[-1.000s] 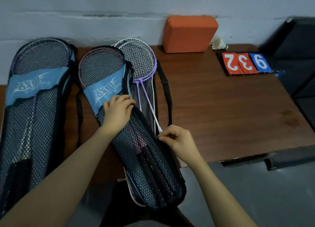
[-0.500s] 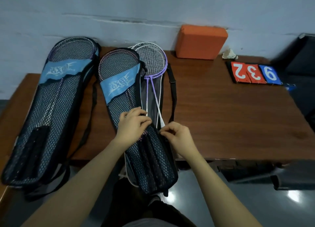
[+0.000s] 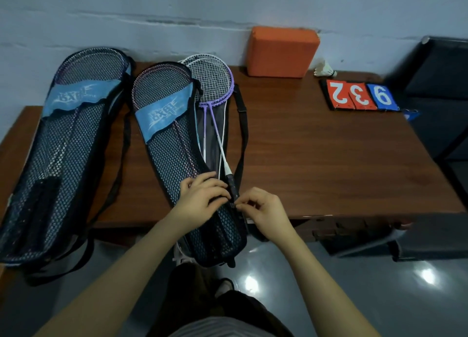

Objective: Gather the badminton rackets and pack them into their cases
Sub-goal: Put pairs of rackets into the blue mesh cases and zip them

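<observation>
Wide brown table (image 3: 316,159) against a pale wall. Far left, a long mesh case (image 3: 55,159) with a blue band, packed, rackets visible through the netting, its lower end hanging past the table's front edge. Just beside it to the right, a second mesh case (image 3: 177,144), blue band across the head, dark grips showing inside, tail also hanging off the front edge. Half tucked under that case's right side, two loose rackets (image 3: 211,83), one purple-framed, one white, heads up near the wall, shafts running down toward the hands, lying on a grey open flap with a black strap (image 3: 241,124) curving along the right.

At the back, an orange block (image 3: 281,52) leaning on the wall. Right of it, flip score cards (image 3: 359,95) reading 2, 3, 9. Just behind those, a white shuttlecock (image 3: 325,68).

Down front: left hand (image 3: 200,205) flat on the middle case's mesh, fingers gently curved and close together, pressing down. Right hand (image 3: 266,210) right alongside at the case's edge, thumb and forefinger pinching something tiny there, too small to identify.
</observation>
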Tool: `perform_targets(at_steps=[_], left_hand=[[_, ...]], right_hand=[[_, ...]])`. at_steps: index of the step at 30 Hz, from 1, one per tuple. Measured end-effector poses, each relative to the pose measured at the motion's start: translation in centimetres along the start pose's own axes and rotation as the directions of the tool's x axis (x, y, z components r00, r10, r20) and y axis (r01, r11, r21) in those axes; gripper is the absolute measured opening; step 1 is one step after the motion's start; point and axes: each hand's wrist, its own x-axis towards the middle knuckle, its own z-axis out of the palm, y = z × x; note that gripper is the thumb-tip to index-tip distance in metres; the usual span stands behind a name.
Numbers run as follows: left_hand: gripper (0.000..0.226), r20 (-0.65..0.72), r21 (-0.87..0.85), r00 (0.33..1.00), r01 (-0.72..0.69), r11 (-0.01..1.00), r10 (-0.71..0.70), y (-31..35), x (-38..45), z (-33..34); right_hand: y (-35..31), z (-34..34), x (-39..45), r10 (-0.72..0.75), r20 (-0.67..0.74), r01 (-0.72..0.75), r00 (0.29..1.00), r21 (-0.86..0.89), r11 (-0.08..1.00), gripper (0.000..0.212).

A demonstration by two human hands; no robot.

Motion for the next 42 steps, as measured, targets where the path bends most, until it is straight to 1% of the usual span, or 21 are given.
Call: perform_targets(at_steps=[3, 6, 9, 11, 13, 14, 16, 18, 20, 22, 23, 24, 26, 30, 32, 35, 38, 40, 42], left_hand=[[0.014, -0.093, 0.085, 0.996, -0.008, 0.996, 0.016, 0.1, 0.2, 0.6], [0.010, -0.170, 0.094, 0.985, 0.029, 0.995, -0.013, 0.6, 1.1, 1.1], [0.007, -0.239, 0.060, 0.970, 0.062, 0.996, -0.046, 1.0, 2.7, 1.3], [0.009, -0.250, 0.047, 0.967, 0.063, 0.997, -0.049, 1.5, 4.0, 1.5], [0.011, -0.244, 0.049, 0.969, 0.055, 0.997, -0.041, 1.9, 4.9, 2.0], [0.012, -0.248, 0.046, 0.968, 0.057, 0.997, -0.044, 2.0, 5.2, 2.3], [0.012, -0.266, 0.021, 0.960, 0.093, 0.995, -0.084, 2.3, 5.4, 2.6], [0.011, -0.274, -0.010, 0.955, 0.115, 0.993, -0.113, 2.3, 5.2, 2.8], [0.011, -0.254, -0.033, 0.959, 0.118, 0.992, -0.123, 2.1, 4.7, 2.9], [0.019, -0.229, -0.051, 0.963, 0.135, 0.989, -0.144, 2.0, 3.9, 3.0], [0.025, -0.224, -0.064, 0.959, 0.166, 0.984, -0.176, 1.9, 3.3, 3.0], [0.031, -0.222, -0.080, 0.949, 0.213, 0.974, -0.226, 1.6, 2.8, 3.0], [0.038, -0.222, -0.102, 0.916, 0.320, 0.942, -0.335, 0.7, 1.6, 2.9], [0.043, -0.250, -0.142, 0.828, 0.482, 0.865, -0.502, -1.5, 0.2, 2.4], [0.044, -0.235, -0.169, 0.785, 0.548, 0.819, -0.573, -2.0, 0.2, 2.3], [0.054, -0.204, -0.180, 0.743, 0.612, 0.770, -0.638, -2.4, 0.8, 2.3], [0.061, -0.169, -0.202, 0.725, 0.637, 0.744, -0.667, -3.3, 1.1, 2.2], [0.063, -0.150, -0.267, 0.720, 0.630, 0.729, -0.677, -3.9, 1.2, 2.0], [0.063, -0.138, -0.375, 0.716, 0.602, 0.705, -0.685, -4.2, 1.3, 1.8]], right_hand=[[0.2, -0.2, -0.3, -0.003, -0.001, 0.003, 1.000, -0.017, 1.000, 0.012], [0.9, -1.5, -0.9, 0.008, -0.003, -0.008, 1.000, -0.085, 0.996, 0.011], [1.7, -3.1, -2.5, 0.103, -0.019, -0.104, 0.995, -0.085, 0.991, 0.008], [2.2, -3.5, -3.5, 0.178, 0.011, -0.176, 0.984, -0.085, 0.981, 0.010], [2.6, -3.2, -4.2, 0.235, 0.068, -0.225, 0.970, -0.127, 0.966, 0.017], [2.9, -3.0, -4.3, 0.245, 0.067, -0.235, 0.967, -0.135, 0.963, 0.022], [3.2, -2.8, -4.4, 0.244, 0.037, -0.239, 0.969, -0.110, 0.965, 0.022], [3.2, -2.6, -4.4, 0.232, -0.003, -0.232, 0.973, -0.034, 0.972, 0.013], [3.0, -2.2, -4.0, 0.220, -0.093, -0.218, 0.971, 0.032, 0.976, 0.014], [2.6, -1.8, -3.2, 0.239, -0.177, -0.229, 0.955, 0.077, 0.970, 0.016], [2.4, -1.5, -2.6, 0.248, -0.188, -0.235, 0.950, 0.085, 0.968, 0.016], [2.2, -1.3, -2.0, 0.245, -0.182, -0.234, 0.952, 0.078, 0.969, 0.015], [2.0, -0.9, -0.5, 0.221, -0.144, -0.224, 0.965, -0.003, 0.975, 0.017], [1.3, -0.6, 3.4, 0.185, -0.013, -0.181, 0.983, -0.295, 0.938, 0.039], [0.8, -0.1, 5.6, 0.175, 0.014, -0.157, 0.984, -0.376, 0.913, 0.043], [0.3, 1.3, 8.0, 0.172, 0.028, -0.148, 0.985, -0.381, 0.913, 0.045], [-0.2, 2.2, 9.5, 0.184, 0.023, -0.164, 0.983, -0.355, 0.920, 0.044], [-0.7, 2.3, 10.1, 0.158, 0.048, -0.133, 0.986, -0.337, 0.932, 0.043], [-1.3, 2.4, 10.4, 0.108, 0.084, -0.078, 0.991, -0.304, 0.950, 0.042]])
